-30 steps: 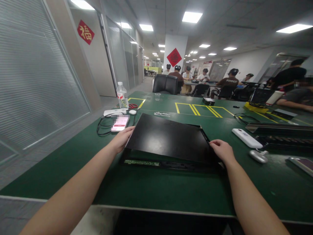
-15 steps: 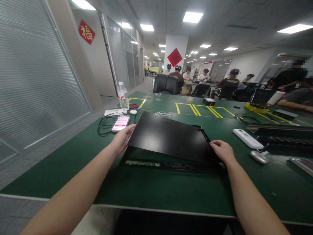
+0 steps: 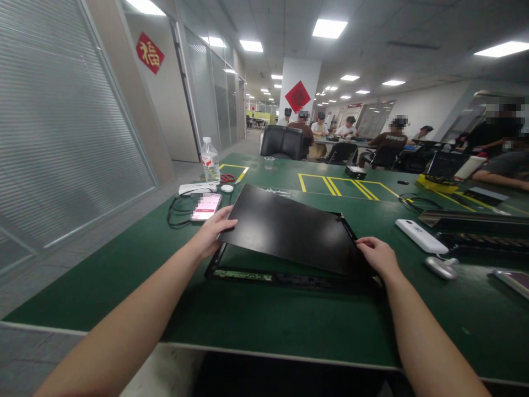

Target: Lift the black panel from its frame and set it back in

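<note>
A glossy black display panel (image 3: pixel 285 223) slants over a thin black frame (image 3: pixel 221 258), its left end raised and its right end low inside the frame. My left hand (image 3: pixel 210 236) grips the panel's left edge, thumb on the top face and fingers underneath. At the other end, my right hand (image 3: pixel 380 257) is closed on the frame's right side; some of its fingertips are hidden. A green circuit board strip (image 3: pixel 243 275) shows along the frame's near side. Through the gap under the panel, the green table (image 3: pixel 289 325) is visible.
Left of the panel are a phone (image 3: pixel 205 207), cables, a water bottle (image 3: pixel 210 161) and red-handled scissors (image 3: pixel 227 178). To the right lie a white power bank (image 3: pixel 419 235), a silver mouse-like object (image 3: pixel 441 267) and long black bars. People sit at tables farther back.
The panel's left end has shifted slightly right, uncovering more of the frame's left side. My left thumb now lies over the panel's top face. My right hand stays at the frame.
</note>
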Available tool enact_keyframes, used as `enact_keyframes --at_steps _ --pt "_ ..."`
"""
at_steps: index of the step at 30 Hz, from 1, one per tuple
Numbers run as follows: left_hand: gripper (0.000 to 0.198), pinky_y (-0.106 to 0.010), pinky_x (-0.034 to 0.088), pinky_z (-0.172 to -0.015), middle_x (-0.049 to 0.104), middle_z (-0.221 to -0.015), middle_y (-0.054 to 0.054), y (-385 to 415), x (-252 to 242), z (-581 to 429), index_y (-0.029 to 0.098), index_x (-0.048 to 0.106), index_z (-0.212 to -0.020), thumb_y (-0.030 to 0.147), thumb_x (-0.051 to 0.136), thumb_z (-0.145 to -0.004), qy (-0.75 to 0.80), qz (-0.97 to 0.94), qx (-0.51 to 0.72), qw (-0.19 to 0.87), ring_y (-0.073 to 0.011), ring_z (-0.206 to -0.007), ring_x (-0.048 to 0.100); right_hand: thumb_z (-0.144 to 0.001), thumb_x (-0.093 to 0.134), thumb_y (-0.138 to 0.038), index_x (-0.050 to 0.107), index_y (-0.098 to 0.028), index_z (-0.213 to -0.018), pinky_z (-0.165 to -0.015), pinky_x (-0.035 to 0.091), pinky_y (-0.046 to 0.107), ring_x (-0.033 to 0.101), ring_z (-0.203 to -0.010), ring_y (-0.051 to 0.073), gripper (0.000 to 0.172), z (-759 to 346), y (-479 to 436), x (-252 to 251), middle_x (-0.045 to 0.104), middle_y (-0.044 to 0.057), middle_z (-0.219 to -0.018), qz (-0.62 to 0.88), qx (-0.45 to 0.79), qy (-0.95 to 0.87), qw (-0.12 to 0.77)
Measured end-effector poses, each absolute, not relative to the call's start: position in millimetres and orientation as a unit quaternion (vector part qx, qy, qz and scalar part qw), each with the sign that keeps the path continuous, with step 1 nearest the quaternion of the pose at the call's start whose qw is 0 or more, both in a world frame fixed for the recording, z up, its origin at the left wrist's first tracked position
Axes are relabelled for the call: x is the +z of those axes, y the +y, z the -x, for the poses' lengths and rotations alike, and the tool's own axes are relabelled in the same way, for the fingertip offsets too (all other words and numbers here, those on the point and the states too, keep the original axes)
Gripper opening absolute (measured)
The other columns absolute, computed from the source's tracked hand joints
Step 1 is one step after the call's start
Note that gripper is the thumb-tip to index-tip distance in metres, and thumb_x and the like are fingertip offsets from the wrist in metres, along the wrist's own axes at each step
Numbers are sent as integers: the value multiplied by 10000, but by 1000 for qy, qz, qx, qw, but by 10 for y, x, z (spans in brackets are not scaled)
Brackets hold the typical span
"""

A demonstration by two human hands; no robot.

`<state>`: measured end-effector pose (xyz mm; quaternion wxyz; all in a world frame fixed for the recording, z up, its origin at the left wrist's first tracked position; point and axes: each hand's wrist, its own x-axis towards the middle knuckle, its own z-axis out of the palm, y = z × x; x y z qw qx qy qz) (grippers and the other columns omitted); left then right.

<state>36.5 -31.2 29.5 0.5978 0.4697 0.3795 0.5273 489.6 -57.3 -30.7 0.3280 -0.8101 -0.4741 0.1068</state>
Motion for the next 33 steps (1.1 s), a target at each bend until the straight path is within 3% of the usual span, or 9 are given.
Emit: enact_keyframes --at_steps 5,10,15,20,27,30,33 --pt "647 -305 567 -758 762 -1132 -89 -309 282 -352 191 693 -1197 272 854 -576 365 -480 527 599 -289 -995 722 -745 627 -289 778 -227 -881 -706 451 301 668 -801 208 212 -4892 -565 -321 764 54 -889 806 109 -465 349" --pt "653 -347 577 -837 754 -1178 -66 -307 255 -332 225 680 -1240 280 860 -614 346 -504 532 586 -305 -1075 707 -773 624 -333 774 -184 -1079 -759 476 327 681 -843 232 372 -4921 -525 -357 771 86 -952 808 124 -446 365" --pt "700 -423 556 -977 720 -1292 -69 -303 227 -316 247 653 -1303 296 864 -638 319 -523 540 577 -341 -1196 661 -790 617 -377 806 -199 -892 -834 501 368 690 -951 284 279 -4969 -499 -387 774 120 -962 801 125 -435 391" --pt "705 -438 542 -1000 688 -1361 -64 -307 229 -321 252 646 -1309 277 857 -637 306 -518 544 585 -351 -1234 638 -738 677 -420 779 -204 -794 -816 505 387 692 -895 282 246 -4958 -524 -389 771 97 -881 787 179 -382 450" --pt "630 -393 545 -950 723 -1296 -57 -293 271 -278 223 675 -1277 242 792 -658 315 -491 568 581 -325 -1173 664 -602 776 -300 734 -194 -841 -690 568 364 701 -776 248 265 -4868 -616 -163 732 43 -772 628 367 -268 632" --pt "614 -404 559 -902 749 -1227 -58 -266 287 -238 211 678 -1290 258 729 -679 318 -472 579 583 -316 -1096 691 -670 728 -290 733 -218 -998 -801 602 410 735 -873 259 335 -4769 -730 21 768 49 -922 482 477 -294 673" --pt "640 -399 570 -828 771 -1133 -60 -241 296 -212 201 675 -1309 267 693 -672 326 -455 577 595 -311 -1009 711 -711 684 -253 719 -235 -988 -894 594 427 748 -910 253 280 -4665 -841 144 777 33 -922 409 507 -258 713"
